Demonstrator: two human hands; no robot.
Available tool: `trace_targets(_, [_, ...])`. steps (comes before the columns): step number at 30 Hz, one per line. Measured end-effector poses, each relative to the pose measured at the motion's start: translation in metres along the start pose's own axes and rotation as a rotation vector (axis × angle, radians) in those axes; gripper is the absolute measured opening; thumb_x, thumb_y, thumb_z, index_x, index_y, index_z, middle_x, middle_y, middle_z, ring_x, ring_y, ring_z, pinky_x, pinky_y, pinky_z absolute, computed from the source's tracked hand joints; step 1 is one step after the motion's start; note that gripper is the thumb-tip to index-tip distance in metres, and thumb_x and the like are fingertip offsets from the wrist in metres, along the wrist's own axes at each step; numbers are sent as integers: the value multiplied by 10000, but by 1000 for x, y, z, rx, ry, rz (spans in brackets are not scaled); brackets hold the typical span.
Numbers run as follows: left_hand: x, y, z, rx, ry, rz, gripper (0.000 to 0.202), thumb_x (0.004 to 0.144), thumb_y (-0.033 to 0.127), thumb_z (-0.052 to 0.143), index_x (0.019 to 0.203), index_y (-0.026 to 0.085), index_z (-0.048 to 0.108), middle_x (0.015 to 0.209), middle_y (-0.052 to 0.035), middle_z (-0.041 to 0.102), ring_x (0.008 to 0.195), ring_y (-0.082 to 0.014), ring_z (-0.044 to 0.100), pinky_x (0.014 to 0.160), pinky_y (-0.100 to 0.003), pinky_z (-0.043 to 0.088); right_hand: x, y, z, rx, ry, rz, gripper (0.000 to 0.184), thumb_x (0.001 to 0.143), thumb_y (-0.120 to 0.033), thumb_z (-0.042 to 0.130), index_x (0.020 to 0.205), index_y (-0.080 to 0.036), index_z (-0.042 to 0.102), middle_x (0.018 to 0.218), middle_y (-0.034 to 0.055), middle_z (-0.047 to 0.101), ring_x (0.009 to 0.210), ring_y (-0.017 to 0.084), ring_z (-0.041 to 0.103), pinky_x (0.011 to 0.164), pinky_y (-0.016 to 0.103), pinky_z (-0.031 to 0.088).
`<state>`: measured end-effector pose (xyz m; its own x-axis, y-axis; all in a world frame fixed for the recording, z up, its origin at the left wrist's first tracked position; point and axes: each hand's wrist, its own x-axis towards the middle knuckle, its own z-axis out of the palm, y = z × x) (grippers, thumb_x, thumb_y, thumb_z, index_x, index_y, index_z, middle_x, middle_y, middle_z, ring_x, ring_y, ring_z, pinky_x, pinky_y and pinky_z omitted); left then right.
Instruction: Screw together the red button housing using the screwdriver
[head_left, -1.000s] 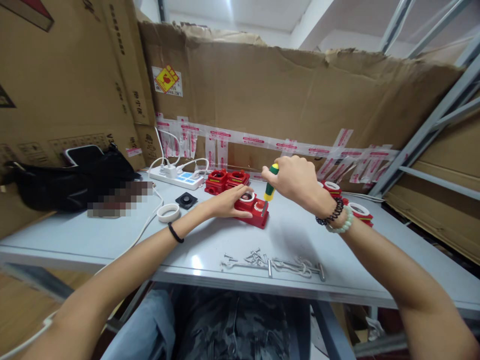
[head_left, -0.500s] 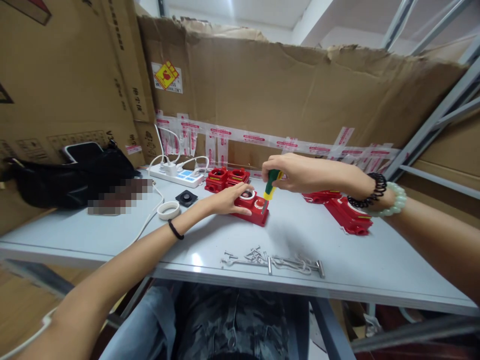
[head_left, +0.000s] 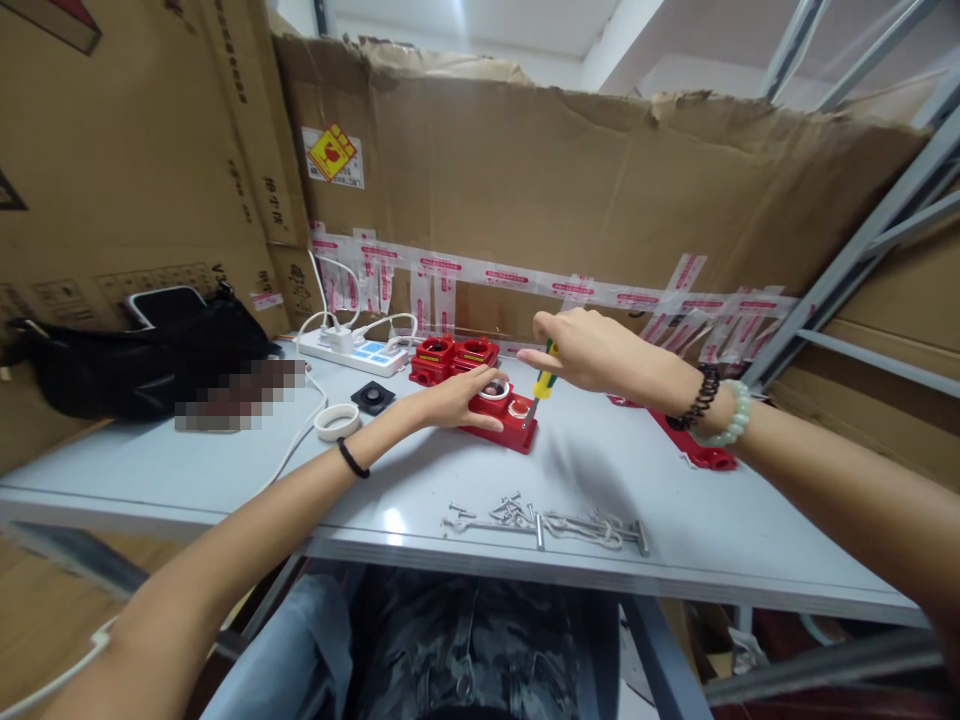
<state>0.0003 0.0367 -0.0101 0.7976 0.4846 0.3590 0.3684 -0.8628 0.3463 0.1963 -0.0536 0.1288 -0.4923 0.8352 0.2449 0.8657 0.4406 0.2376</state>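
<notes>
A red box-like housing (head_left: 511, 432) with round openings lies on the table in front of me. My left hand (head_left: 459, 397) rests over its left part, fingers wrapped on it and thumb along its near side. In my right hand (head_left: 581, 345) is a screwdriver (head_left: 544, 385) with a green and yellow handle. Its shaft slants down to a screw at the housing's right end. The thumb points left, and the grip partly hides the handle. Other red housings (head_left: 433, 358) stand just behind, and another red housing (head_left: 709, 452) lies under my right wrist.
Loose screws and metal rods with white cord (head_left: 517, 512) lie near the table's front edge. On the left are a white tape roll (head_left: 337, 422), a black square part (head_left: 373, 397), a power strip (head_left: 352, 350) and a black bag (head_left: 142, 350). Cardboard (head_left: 525, 190) walls the back.
My right hand has turned and its thumb now sticks out leftward. The screwdriver leans more to the right, its tip at the housing's end. My left hand stays in place.
</notes>
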Motion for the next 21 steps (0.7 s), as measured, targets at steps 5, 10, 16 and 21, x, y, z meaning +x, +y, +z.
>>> trace_targets(5, [0,-2,0,-12,3,-8,650,755,536,643,1274,220,410,1273,-121,488,1136,-263,511,935,-348,414,1,2,4,179,60,-89,244,822,-260,520,1044,-158,519,887,79,640,740,178,558,642,297,392])
trace_targets(10, [1,-3,1,-8,6,1,654,750,536,647,1270,210,419,1250,-125,501,1134,-267,511,939,-357,413,1,-3,1,259,50,-117,283,770,-329,605,993,-168,538,913,72,634,747,175,556,636,287,400])
trace_targets(16, [1,-2,1,-13,11,-1,638,755,527,647,1266,222,417,1277,-125,487,1141,-268,508,936,-361,415,1,-2,5,100,81,26,269,833,-328,528,1033,-148,527,839,96,623,736,208,551,635,316,382])
trace_targets(21, [1,-1,0,-23,2,-3,649,753,521,649,1277,219,412,1275,-121,487,1153,-270,498,943,-364,410,-3,-1,-3,314,8,-182,335,734,-178,574,1060,-189,498,981,63,607,840,179,537,686,278,401])
